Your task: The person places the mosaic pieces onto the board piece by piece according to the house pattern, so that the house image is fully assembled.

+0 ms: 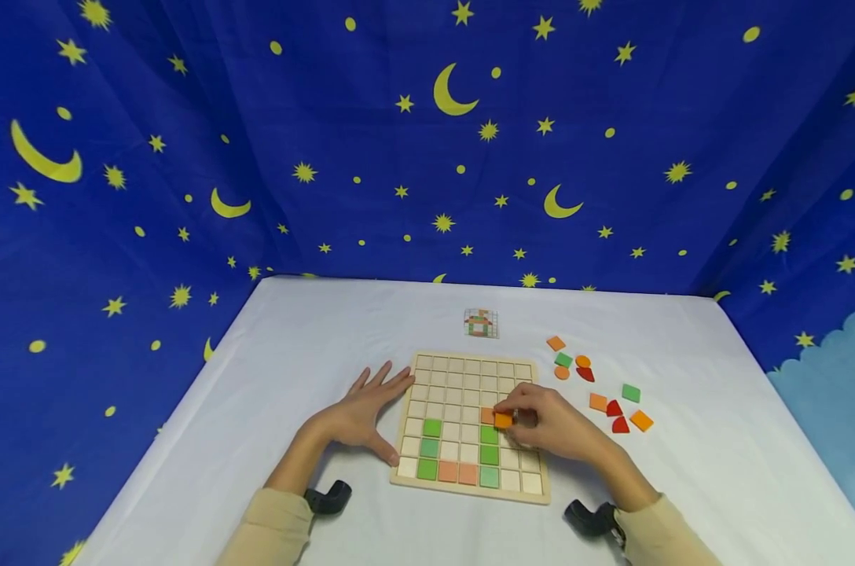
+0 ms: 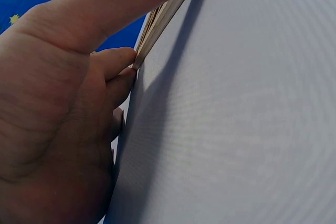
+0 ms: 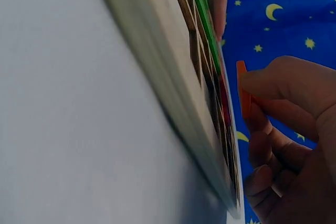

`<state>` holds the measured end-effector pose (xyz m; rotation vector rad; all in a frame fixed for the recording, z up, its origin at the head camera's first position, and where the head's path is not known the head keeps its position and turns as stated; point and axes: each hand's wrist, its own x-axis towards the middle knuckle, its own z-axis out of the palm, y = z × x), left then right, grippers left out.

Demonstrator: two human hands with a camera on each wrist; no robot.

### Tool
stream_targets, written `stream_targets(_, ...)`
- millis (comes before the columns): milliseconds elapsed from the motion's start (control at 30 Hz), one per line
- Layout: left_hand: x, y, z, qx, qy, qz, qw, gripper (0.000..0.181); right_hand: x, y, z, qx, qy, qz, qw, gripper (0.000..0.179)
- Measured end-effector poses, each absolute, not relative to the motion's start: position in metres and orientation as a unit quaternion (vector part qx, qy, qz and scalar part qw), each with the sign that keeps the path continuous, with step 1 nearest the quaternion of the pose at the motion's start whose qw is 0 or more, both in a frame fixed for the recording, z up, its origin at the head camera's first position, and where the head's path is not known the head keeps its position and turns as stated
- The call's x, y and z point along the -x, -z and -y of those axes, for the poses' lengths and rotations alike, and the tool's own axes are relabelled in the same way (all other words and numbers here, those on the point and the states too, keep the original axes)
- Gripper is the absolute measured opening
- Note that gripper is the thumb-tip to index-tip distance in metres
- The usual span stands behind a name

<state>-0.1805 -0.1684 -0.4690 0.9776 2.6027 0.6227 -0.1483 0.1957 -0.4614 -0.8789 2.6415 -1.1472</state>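
Legible text, brands, numbers: none | card (image 1: pixel 481 323) just beyond grid board (image 1: pixel 452 412): bears house-like picture, any lettering too small to read | backdrop (image 1: pixel 399 141) beyond grid board: bears moon, star symbols

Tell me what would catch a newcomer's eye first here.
Probably the deep blue backdrop with its yellow moons and stars, filling the upper part of the head view behind the white table. Next comes the orange tile pinched in the right hand, above the wooden grid board near the table's front. The left hand spreads its fingers at the board's left edge.
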Motion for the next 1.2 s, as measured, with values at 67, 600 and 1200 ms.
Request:
stream_targets(67, 0.181, 0.47, 0.169, -0.338, -0.213, -0.905, 0.147, 0.132, 0.149, 0.46, -0.191, 0.295, 0.377, -0.876, 0.065, 0.03)
stream_targets(600, 0.181, 0.468, 0.172, -0.337, -0.203, -0.907, 0.151, 0.132, 0.163, 0.46, -0.163, 0.324, 0.355, -0.876, 0.05, 0.029)
stream_targets(1200, 0.182, 0.473, 0.171, -0.339, -0.215, -0.903, 0.149, 0.133, 0.178, 0.458, -0.153, 0.349, 0.316, -0.88, 0.062, 0.03)
